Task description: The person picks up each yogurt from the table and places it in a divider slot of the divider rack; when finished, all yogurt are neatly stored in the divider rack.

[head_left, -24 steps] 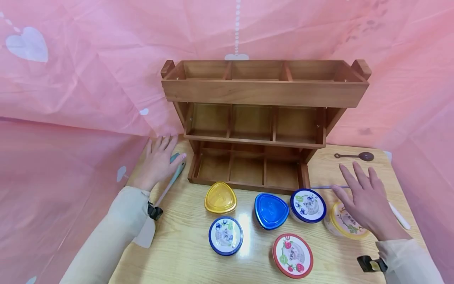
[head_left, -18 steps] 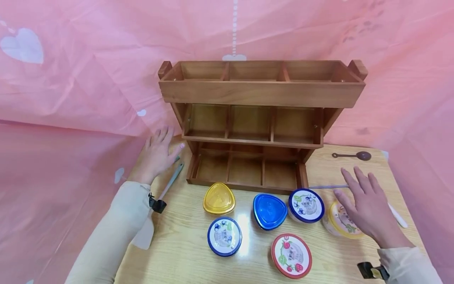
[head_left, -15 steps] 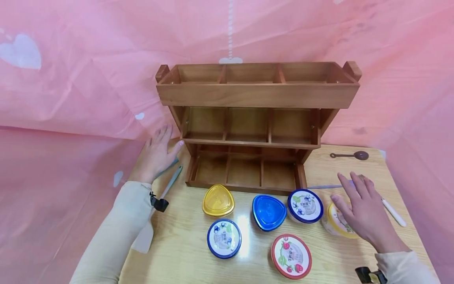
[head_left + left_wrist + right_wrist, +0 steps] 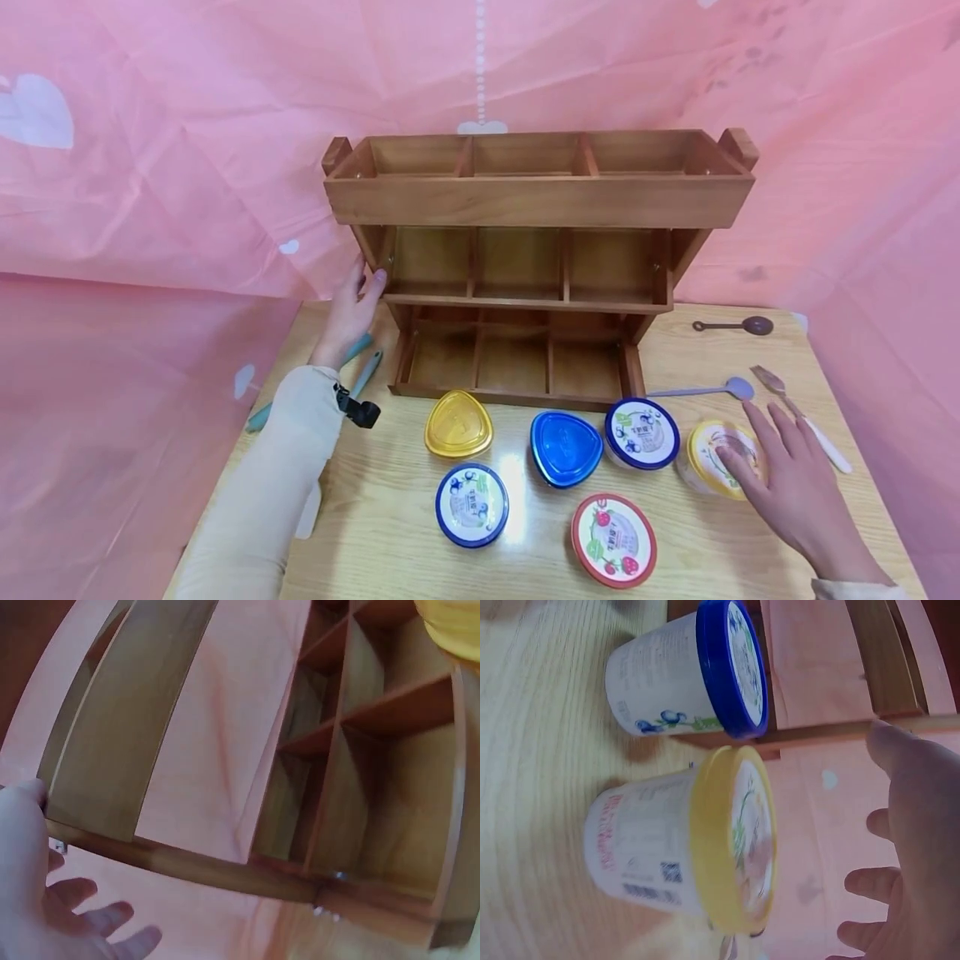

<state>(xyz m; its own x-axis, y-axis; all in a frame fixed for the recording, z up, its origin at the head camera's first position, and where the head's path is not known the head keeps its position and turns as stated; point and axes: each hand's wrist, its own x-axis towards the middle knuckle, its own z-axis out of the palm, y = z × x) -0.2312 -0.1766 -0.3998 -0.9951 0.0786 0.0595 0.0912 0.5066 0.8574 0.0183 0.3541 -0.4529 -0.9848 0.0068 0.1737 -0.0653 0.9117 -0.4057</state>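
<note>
A brown wooden three-tier rack [image 4: 532, 200] with divided trays stands at the back of the table. My left hand [image 4: 348, 321] is at the rack's left side, thumb near the middle tray's corner. In the left wrist view its fingers [image 4: 105, 919] are spread and grip nothing; whether the thumb touches the wood is unclear. My right hand [image 4: 798, 492] hovers with extended fingers just right of a yellow-lidded tub [image 4: 723, 457], which it partly covers in the head view. The right wrist view shows this tub upright and apart from the hand, beside a blue-lidded tub [image 4: 667, 682].
Around the table's front lie a yellow triangular-lidded container [image 4: 459, 425], a blue triangular one [image 4: 566, 450], another blue-lidded tub [image 4: 471, 505] and a red-lidded tub [image 4: 613, 540]. Spoons [image 4: 738, 326] and a white-handled utensil [image 4: 825, 442] lie right; teal-handled utensils [image 4: 367, 371] lie left.
My left hand has moved right and up to the rack's side. My right hand has shifted slightly down, uncovering the grey spoon and more of the white-handled utensil. The head view has drifted slightly.
</note>
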